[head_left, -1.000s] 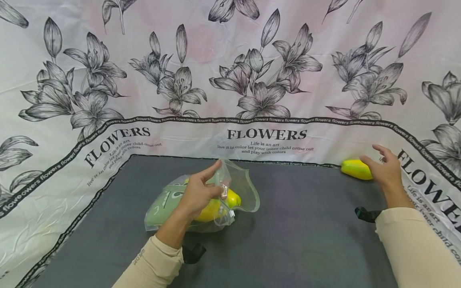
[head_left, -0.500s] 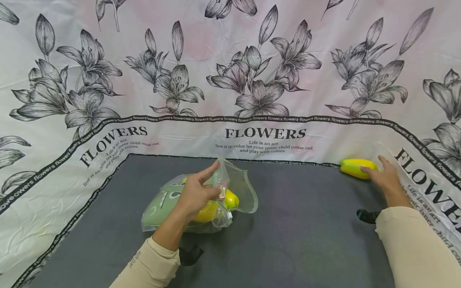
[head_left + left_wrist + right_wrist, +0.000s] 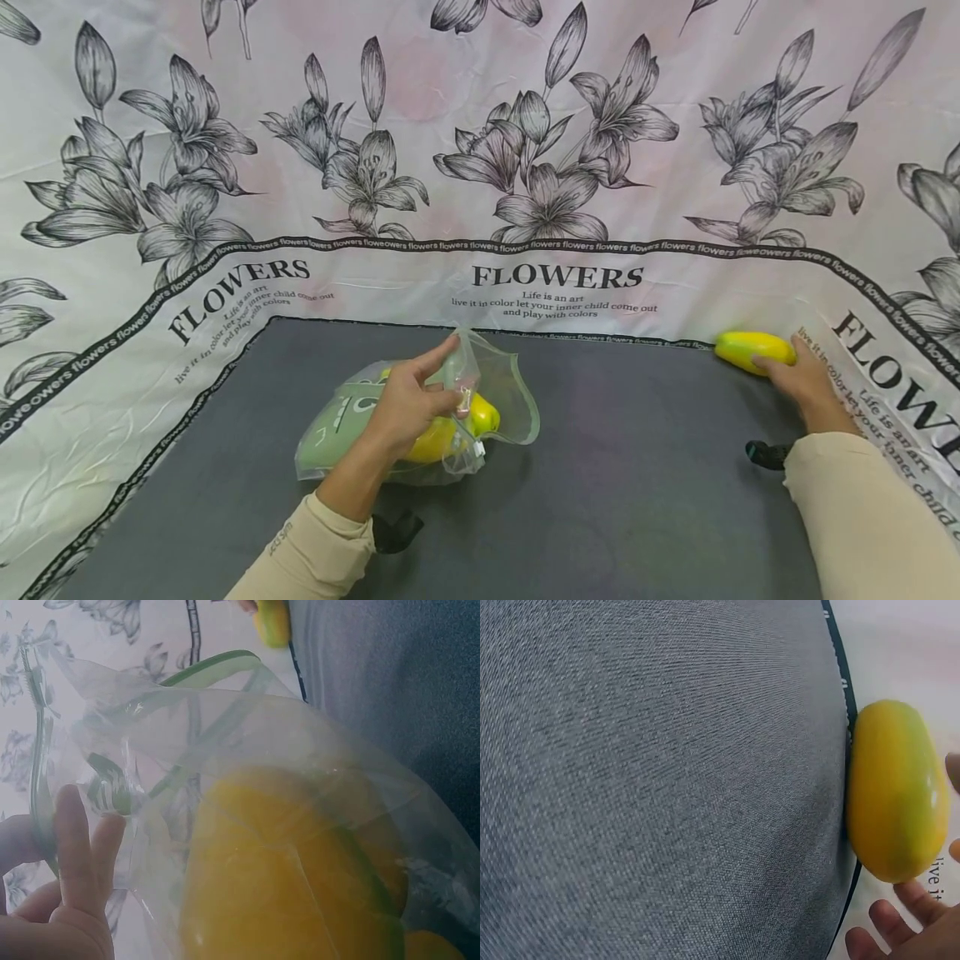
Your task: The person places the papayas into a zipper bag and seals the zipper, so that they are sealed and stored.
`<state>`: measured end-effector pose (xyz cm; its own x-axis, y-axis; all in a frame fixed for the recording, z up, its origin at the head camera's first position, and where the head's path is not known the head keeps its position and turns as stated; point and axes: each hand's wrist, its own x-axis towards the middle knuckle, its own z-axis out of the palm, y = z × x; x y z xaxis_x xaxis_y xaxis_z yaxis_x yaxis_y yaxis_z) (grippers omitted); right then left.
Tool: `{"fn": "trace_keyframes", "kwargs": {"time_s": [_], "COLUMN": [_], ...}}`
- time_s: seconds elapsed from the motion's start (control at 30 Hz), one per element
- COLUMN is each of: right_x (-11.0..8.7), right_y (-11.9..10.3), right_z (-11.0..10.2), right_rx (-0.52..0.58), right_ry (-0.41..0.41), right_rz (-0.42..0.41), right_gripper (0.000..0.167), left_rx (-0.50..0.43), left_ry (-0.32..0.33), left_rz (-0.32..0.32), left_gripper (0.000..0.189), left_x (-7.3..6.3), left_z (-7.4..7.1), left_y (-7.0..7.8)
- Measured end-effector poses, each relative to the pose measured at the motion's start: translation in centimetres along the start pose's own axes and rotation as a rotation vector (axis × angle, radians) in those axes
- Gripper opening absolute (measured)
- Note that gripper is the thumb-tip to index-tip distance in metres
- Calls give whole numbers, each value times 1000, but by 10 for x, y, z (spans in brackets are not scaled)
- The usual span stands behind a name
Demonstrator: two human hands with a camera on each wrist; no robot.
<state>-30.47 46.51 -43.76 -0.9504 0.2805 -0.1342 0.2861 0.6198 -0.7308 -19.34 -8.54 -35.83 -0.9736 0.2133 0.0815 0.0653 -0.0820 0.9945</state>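
In the head view my left hand (image 3: 405,408) pinches the rim of a clear zip bag (image 3: 517,417) near its slider, and the mouth gapes to the right. Inside lie yellow fruits with green patches (image 3: 277,870), partly hidden by a green printed panel (image 3: 330,437) and my hand. At the back right, a smooth yellow-green papaya (image 3: 750,350) lies at the table's far edge. My right hand (image 3: 810,379) grips its right end, thumb in front and fingers mostly hidden behind. The right wrist view shows fingertips (image 3: 889,922) around the papaya's lower end.
A dark grey cloth surface (image 3: 600,483) lies under everything. Behind it and along both sides hangs a white curtain (image 3: 555,292) printed with flowers and lettering. A black strap end (image 3: 397,532) sticks out by the left wrist, another (image 3: 765,455) by the right.
My right hand has come down from above and beside the papaya and closed around its right end. The left hand keeps its hold on the bag, nearly still.
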Motion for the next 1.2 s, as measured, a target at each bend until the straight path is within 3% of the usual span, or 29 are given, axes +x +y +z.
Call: {"fn": "trace_keyframes", "kwargs": {"time_s": [0.23,0.47,0.63,0.83,1.2], "right_x": [-3,-6,-10,-15,-34], "right_y": [4,15,13,10,9], "right_z": [1,9,17,20,21], "right_rx": [-146,-1,27,164,406], "right_ry": [19,55,110,175,185], "right_rz": [3,58,74,89,88], "right_gripper": [86,91,90,89,88], "left_rx": [1,-13,-9,-4,8], "left_ry": [2,-15,-17,-6,-9], "left_rz": [-4,2,8,7,2], "left_gripper": [75,74,74,74,75], "left_x": [-1,-2,-3,-3,-5], "left_z": [1,1,1,0,-1], "left_y": [0,-1,-1,1,2]}}
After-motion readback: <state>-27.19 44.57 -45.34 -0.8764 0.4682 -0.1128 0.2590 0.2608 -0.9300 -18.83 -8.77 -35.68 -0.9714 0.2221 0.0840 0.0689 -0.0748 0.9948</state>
